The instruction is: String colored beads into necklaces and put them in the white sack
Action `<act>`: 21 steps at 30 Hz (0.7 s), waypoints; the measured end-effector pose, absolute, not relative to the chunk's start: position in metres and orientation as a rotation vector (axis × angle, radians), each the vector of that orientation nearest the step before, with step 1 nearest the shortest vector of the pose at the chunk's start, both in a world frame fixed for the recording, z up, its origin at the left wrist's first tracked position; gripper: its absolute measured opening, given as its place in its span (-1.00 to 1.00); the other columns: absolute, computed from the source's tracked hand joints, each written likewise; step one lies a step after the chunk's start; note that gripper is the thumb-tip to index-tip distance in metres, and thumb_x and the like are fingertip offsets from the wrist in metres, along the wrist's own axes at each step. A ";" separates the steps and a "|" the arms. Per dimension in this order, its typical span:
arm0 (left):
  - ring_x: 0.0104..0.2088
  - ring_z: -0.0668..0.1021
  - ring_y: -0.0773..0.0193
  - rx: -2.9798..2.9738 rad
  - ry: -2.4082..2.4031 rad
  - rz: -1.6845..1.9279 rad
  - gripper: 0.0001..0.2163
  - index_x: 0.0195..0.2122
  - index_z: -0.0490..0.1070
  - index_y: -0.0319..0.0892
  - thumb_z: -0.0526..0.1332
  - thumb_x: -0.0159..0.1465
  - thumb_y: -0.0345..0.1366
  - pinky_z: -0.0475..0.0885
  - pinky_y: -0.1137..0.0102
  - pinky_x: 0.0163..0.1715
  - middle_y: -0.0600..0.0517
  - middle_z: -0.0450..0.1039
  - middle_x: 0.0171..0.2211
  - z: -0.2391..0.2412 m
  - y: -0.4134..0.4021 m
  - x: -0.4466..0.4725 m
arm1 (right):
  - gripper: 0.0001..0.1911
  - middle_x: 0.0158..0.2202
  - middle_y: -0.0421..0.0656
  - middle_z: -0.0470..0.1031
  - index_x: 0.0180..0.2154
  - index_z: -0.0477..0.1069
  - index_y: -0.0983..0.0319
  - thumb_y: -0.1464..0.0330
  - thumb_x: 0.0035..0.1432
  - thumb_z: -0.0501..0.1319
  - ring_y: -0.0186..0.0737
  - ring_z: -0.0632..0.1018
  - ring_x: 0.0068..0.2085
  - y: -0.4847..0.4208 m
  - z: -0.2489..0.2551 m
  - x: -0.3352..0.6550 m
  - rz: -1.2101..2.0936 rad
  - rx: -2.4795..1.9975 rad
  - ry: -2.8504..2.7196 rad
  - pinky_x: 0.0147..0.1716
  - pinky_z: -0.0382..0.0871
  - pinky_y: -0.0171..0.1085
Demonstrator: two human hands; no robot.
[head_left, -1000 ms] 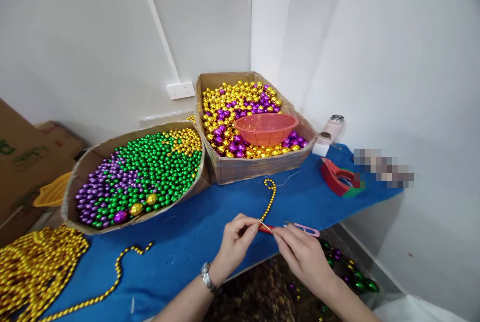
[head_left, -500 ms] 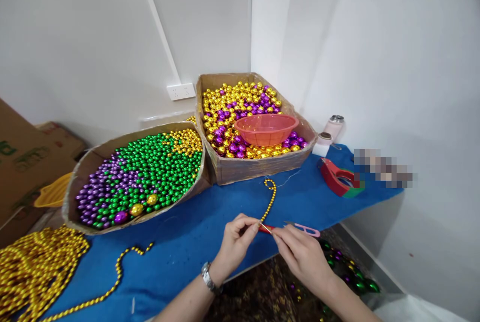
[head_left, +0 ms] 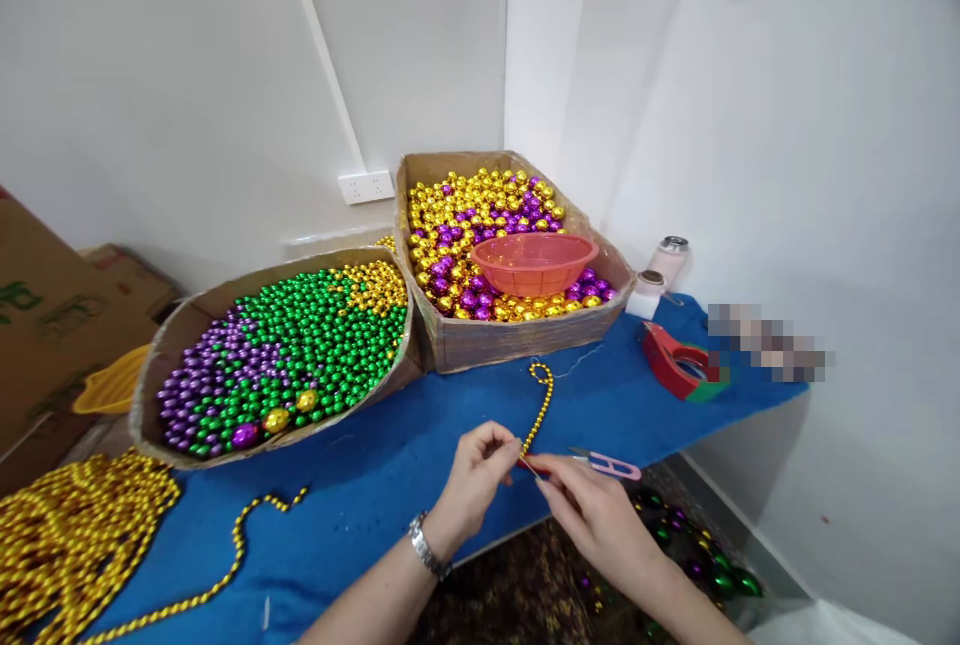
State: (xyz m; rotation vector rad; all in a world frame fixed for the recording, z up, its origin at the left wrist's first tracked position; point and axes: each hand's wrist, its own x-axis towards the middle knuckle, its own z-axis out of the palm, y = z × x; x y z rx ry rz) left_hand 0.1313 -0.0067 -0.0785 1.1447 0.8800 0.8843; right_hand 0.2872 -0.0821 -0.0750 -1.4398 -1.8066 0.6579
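Note:
The end of a short gold bead string (head_left: pixel 547 393) reaches the pinched thumb and forefinger of my left hand (head_left: pixel 474 481). My right hand (head_left: pixel 600 515) pinches a thin needle-like metal rod (head_left: pixel 532 469), whose tip meets the left fingertips. A red object lies just behind the rod, mostly covered by the fingers, so its kind is hidden. Pink-handled thread snips (head_left: pixel 616 466) rest on the blue cloth (head_left: pixel 360 505) beyond my right hand. The bead string's far end curls into a small loop.
Cardboard boxes of green, purple and gold beads (head_left: pixel 322 350) and of larger gold and purple balls (head_left: pixel 480 200) stand behind. A pink basket (head_left: pixel 534 265) sits on the balls. A red tape dispenser (head_left: pixel 667 360) lies right; gold bead strands (head_left: pixel 82 535) are heaped left.
My right fingers have shifted slightly left, closer to the left fingertips. Both hands keep their pinch, and the camera view has moved a little.

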 end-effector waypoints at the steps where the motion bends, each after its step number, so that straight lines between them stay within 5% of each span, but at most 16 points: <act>1: -0.60 0.30 0.45 1.077 0.859 0.883 -0.78 -0.52 0.34 -0.22 0.30 0.08 -0.20 0.24 0.54 -0.58 0.14 0.26 -0.63 -0.076 -0.006 0.133 | -0.73 -0.33 -0.14 0.51 -0.04 0.36 0.16 0.28 0.28 0.03 -0.24 0.54 -0.36 -0.082 -0.074 0.285 0.859 -1.383 -1.685 -0.36 0.46 -0.24; 5: -0.56 0.33 0.43 0.807 0.755 0.848 -0.79 -0.50 0.29 -0.20 0.30 0.05 -0.21 0.30 0.53 -0.55 0.14 0.26 -0.57 -0.059 -0.004 0.139 | -0.73 -0.18 -0.08 0.53 -0.10 0.40 0.18 0.21 0.26 0.08 -0.18 0.58 -0.20 -0.074 -0.075 0.275 1.198 -1.127 -1.233 -0.20 0.50 -0.14; 11: -0.34 0.46 0.29 1.030 0.791 1.079 -0.78 -0.43 0.32 -0.20 0.24 0.10 -0.14 0.40 0.41 -0.34 0.01 0.40 -0.33 -0.050 0.024 0.147 | -0.71 -0.27 -0.09 0.51 -0.24 0.45 0.19 0.15 0.22 0.09 -0.26 0.55 -0.36 -0.033 -0.057 0.279 0.563 -1.245 -1.353 -0.35 0.49 -0.24; 14: -0.42 0.41 0.33 1.228 1.040 1.254 -0.82 -0.47 0.29 -0.19 0.13 0.16 -0.19 0.32 0.45 -0.40 0.06 0.36 -0.45 -0.067 0.051 0.142 | -0.68 -0.43 -0.17 0.49 -0.26 0.36 0.21 0.13 0.28 -0.01 -0.34 0.50 -0.48 -0.004 -0.021 0.300 0.453 -1.294 -1.378 -0.48 0.43 -0.35; 21: -0.54 0.28 0.34 1.419 1.210 1.285 -0.86 -0.60 0.28 -0.16 0.16 0.08 -0.32 0.11 0.44 -0.48 0.14 0.25 -0.62 -0.104 0.069 0.137 | -0.67 -0.41 -0.21 0.55 -0.30 0.21 0.17 0.04 0.25 -0.02 -0.42 0.48 -0.63 0.071 0.087 0.352 0.327 -1.389 -1.526 -0.65 0.29 -0.44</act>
